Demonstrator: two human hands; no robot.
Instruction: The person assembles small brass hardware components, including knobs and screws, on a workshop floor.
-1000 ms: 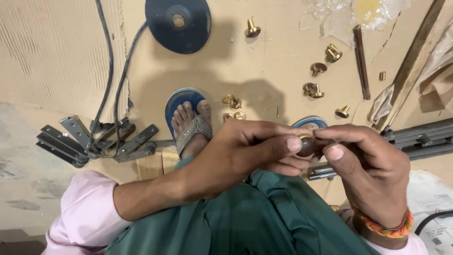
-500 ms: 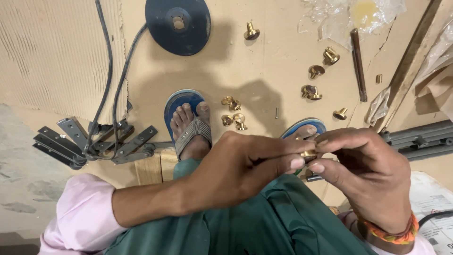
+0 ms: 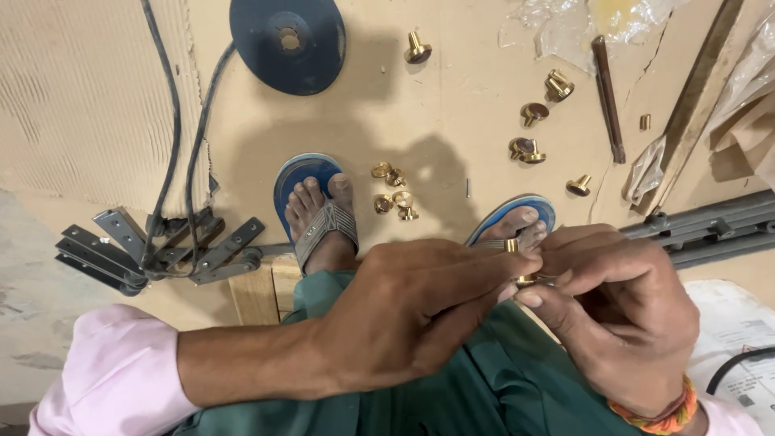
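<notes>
Brass fitting [image 3: 517,262], small and shiny, sits pinched between your two hands at the near right of the head view, over your green-trousered lap [image 3: 452,396]. Your left hand [image 3: 404,323] reaches across with fingers extended, tips pressing on the piece; your right hand [image 3: 622,319] grips it from the other side, thumb and forefinger closed on it. Compared with a second ago, your hands have drifted slightly right and the fitting shows more plainly between the fingertips: it looks turned or reseated, so the handwork on it is mid-way.

Loose brass pieces [image 3: 391,190] lie on the board just beyond your left sandal [image 3: 311,206]; more [image 3: 537,113] are scattered far right. A clear plastic bag [image 3: 565,28] lies at the far right, contents not legible. Blue disc [image 3: 286,40] far centre, grey metal hinges [image 3: 145,254] at left.
</notes>
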